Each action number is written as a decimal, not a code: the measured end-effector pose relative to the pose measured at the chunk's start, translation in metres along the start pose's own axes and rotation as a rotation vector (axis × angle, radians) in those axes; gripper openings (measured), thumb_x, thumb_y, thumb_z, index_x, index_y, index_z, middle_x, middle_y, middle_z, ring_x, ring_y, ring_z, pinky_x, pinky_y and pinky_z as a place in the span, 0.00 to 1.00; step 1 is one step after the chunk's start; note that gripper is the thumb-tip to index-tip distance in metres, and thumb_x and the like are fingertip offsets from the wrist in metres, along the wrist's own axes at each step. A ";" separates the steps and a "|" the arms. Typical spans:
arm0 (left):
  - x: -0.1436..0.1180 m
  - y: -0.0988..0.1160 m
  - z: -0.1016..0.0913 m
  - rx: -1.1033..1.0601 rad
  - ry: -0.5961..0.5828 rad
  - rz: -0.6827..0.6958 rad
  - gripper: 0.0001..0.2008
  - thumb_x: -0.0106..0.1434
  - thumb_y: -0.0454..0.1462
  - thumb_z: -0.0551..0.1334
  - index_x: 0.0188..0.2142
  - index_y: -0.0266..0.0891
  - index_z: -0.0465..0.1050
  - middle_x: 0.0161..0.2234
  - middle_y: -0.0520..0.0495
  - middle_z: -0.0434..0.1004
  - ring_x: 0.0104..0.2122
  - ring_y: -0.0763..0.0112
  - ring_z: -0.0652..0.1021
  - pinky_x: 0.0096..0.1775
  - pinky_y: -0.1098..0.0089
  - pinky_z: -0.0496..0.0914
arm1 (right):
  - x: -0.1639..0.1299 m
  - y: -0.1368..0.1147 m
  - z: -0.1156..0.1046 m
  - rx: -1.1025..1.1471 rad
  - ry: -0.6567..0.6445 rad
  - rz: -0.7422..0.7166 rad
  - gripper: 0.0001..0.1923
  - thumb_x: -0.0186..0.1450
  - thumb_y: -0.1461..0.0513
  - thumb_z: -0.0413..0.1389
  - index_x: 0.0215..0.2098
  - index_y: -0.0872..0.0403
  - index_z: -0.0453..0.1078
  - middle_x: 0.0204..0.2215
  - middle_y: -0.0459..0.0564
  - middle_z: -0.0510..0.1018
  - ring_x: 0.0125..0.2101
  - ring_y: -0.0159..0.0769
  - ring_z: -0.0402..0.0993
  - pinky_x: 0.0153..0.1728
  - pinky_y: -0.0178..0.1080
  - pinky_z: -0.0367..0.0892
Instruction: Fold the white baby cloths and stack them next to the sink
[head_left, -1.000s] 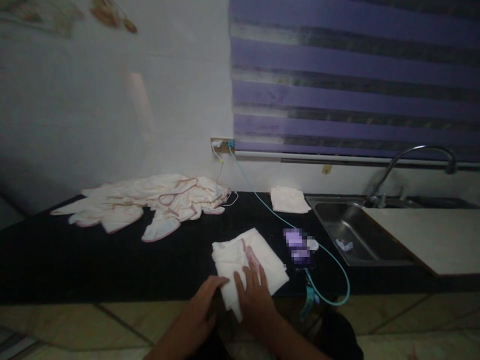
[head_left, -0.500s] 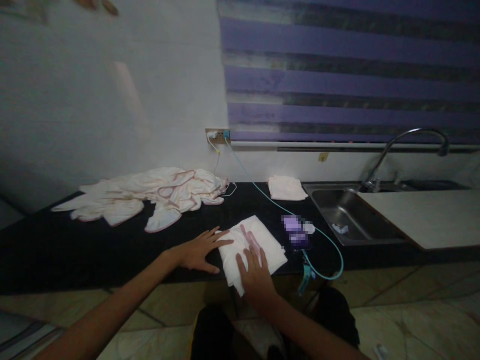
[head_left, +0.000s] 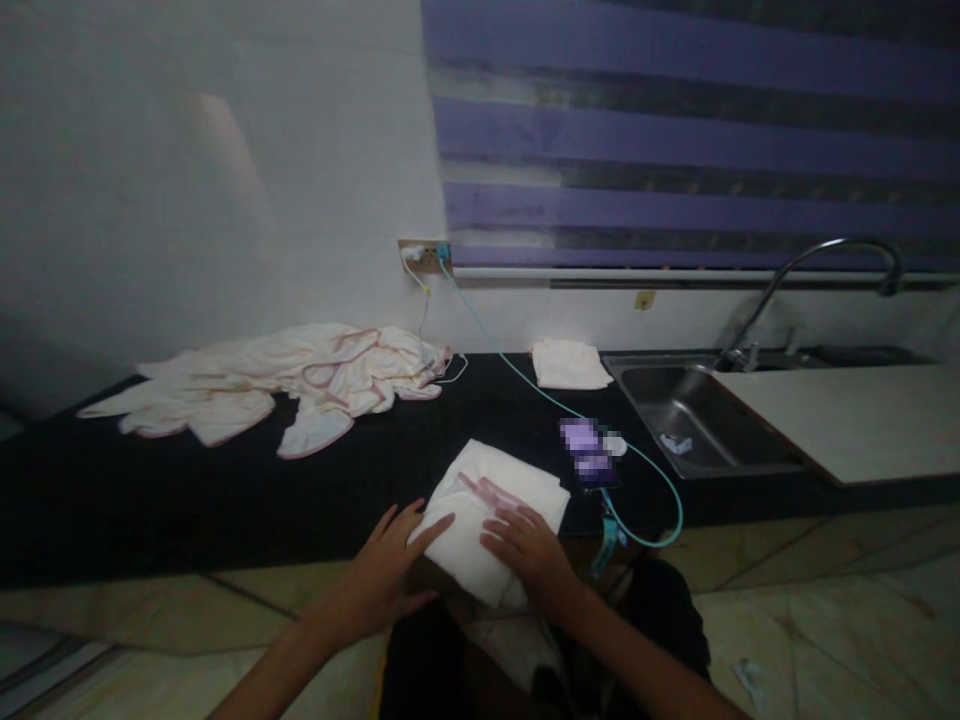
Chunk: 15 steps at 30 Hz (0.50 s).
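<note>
A: Where's the cloth?
B: Folded white cloth (head_left: pixel 491 515) at the front edge of the black counter (head_left: pixel 225 490), near corner hanging just over the lip. Both hands on it.

A: Hand states?
B: Left hand (head_left: pixel 390 570) open, fingers spread, fingertips touching the cloth's left edge. Right hand (head_left: pixel 529 545) flat on top, fingers out, pressing, not gripping.

A: Progress?
B: Looks partly folded, a neat block, probably one more fold or a smoothing left. One folded piece (head_left: pixel 568 364) already sits at the back by the sink (head_left: pixel 697 420). A pile of unfolded pink-trimmed cloths (head_left: pixel 285 385) lies to the left, so plenty left, I'd judge.

A: Room to move?
B: Bare counter between pile and cloth, wide open on the left. Right side tighter: phone (head_left: pixel 589 452) just beside the cloth, teal cable (head_left: pixel 652 500) looping off the edge near the right wrist. Could snag. Sink further right, well apart.
</note>
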<state>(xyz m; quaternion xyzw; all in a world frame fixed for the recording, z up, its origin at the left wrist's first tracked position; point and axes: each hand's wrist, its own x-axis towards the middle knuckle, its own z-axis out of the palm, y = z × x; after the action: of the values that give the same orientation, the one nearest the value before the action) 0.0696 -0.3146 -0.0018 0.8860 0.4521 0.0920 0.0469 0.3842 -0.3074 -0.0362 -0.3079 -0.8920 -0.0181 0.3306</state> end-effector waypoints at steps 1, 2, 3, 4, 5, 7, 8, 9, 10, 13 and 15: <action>-0.005 0.004 0.003 -0.006 0.043 0.009 0.44 0.66 0.42 0.66 0.75 0.55 0.47 0.68 0.38 0.63 0.70 0.48 0.63 0.69 0.37 0.55 | 0.000 0.002 -0.006 0.056 -0.013 0.013 0.18 0.74 0.64 0.50 0.58 0.47 0.73 0.57 0.50 0.81 0.62 0.38 0.71 0.64 0.48 0.63; -0.008 0.008 0.006 -0.013 0.087 0.016 0.40 0.70 0.40 0.62 0.75 0.54 0.44 0.67 0.38 0.66 0.68 0.52 0.66 0.70 0.39 0.56 | 0.001 0.004 -0.012 0.117 -0.025 0.038 0.17 0.74 0.63 0.50 0.57 0.48 0.73 0.55 0.50 0.82 0.61 0.37 0.73 0.63 0.46 0.64; -0.011 0.012 0.008 -0.020 0.130 0.023 0.38 0.72 0.39 0.58 0.76 0.53 0.44 0.64 0.39 0.69 0.65 0.56 0.69 0.70 0.42 0.57 | 0.002 0.006 -0.017 0.180 -0.034 0.065 0.17 0.73 0.61 0.51 0.56 0.48 0.74 0.54 0.50 0.83 0.59 0.37 0.75 0.61 0.45 0.65; -0.012 0.016 0.009 -0.024 0.174 0.033 0.36 0.72 0.38 0.57 0.75 0.52 0.46 0.62 0.39 0.72 0.63 0.58 0.72 0.69 0.44 0.59 | 0.003 0.007 -0.023 0.240 -0.040 0.095 0.17 0.71 0.59 0.52 0.55 0.48 0.74 0.53 0.50 0.83 0.57 0.37 0.77 0.61 0.44 0.66; -0.013 0.020 0.010 -0.027 0.223 0.041 0.34 0.72 0.37 0.57 0.74 0.51 0.50 0.59 0.39 0.74 0.61 0.59 0.74 0.69 0.45 0.61 | 0.004 0.008 -0.028 0.293 -0.044 0.125 0.17 0.70 0.58 0.53 0.55 0.48 0.74 0.53 0.51 0.83 0.55 0.37 0.78 0.61 0.45 0.65; -0.013 0.028 0.009 -0.040 0.354 0.070 0.29 0.69 0.36 0.59 0.69 0.50 0.61 0.55 0.40 0.75 0.58 0.58 0.75 0.67 0.46 0.64 | 0.005 0.009 -0.039 0.384 -0.060 0.142 0.19 0.67 0.55 0.55 0.55 0.48 0.75 0.52 0.51 0.84 0.54 0.40 0.80 0.63 0.47 0.62; -0.013 0.033 0.007 -0.061 0.421 0.085 0.26 0.68 0.36 0.60 0.65 0.49 0.66 0.55 0.39 0.75 0.59 0.57 0.75 0.67 0.45 0.64 | 0.006 0.008 -0.045 0.427 -0.078 0.130 0.22 0.65 0.54 0.57 0.56 0.48 0.74 0.52 0.52 0.84 0.53 0.41 0.81 0.64 0.49 0.61; -0.014 0.037 0.004 -0.098 0.477 0.090 0.23 0.67 0.35 0.60 0.61 0.48 0.70 0.57 0.38 0.74 0.61 0.55 0.73 0.66 0.43 0.64 | 0.007 0.006 -0.052 0.469 -0.091 0.117 0.24 0.63 0.53 0.59 0.57 0.48 0.74 0.52 0.52 0.84 0.52 0.43 0.81 0.65 0.51 0.59; -0.014 0.043 -0.001 -0.153 0.514 0.083 0.20 0.66 0.34 0.61 0.57 0.47 0.73 0.59 0.38 0.72 0.64 0.53 0.71 0.66 0.42 0.64 | 0.008 0.004 -0.060 0.511 -0.096 0.116 0.26 0.62 0.52 0.61 0.58 0.47 0.74 0.52 0.53 0.84 0.52 0.45 0.81 0.66 0.53 0.58; -0.017 0.065 -0.021 -0.439 0.469 0.011 0.12 0.66 0.36 0.64 0.49 0.45 0.75 0.64 0.38 0.69 0.69 0.48 0.64 0.65 0.41 0.65 | 0.016 -0.012 -0.089 0.622 -0.046 0.246 0.23 0.62 0.57 0.59 0.55 0.47 0.77 0.52 0.51 0.84 0.51 0.45 0.82 0.63 0.51 0.63; -0.018 0.081 -0.031 -0.718 0.420 -0.086 0.10 0.67 0.41 0.64 0.47 0.43 0.73 0.62 0.37 0.74 0.66 0.48 0.70 0.62 0.46 0.70 | 0.022 -0.028 -0.109 0.696 0.005 0.395 0.20 0.62 0.61 0.57 0.51 0.48 0.79 0.49 0.50 0.85 0.49 0.44 0.82 0.55 0.45 0.71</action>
<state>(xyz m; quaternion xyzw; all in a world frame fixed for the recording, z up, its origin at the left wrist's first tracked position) 0.1170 -0.3774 0.0404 0.7557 0.4275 0.4204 0.2636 0.4182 -0.3440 0.0665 -0.3432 -0.7677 0.3482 0.4143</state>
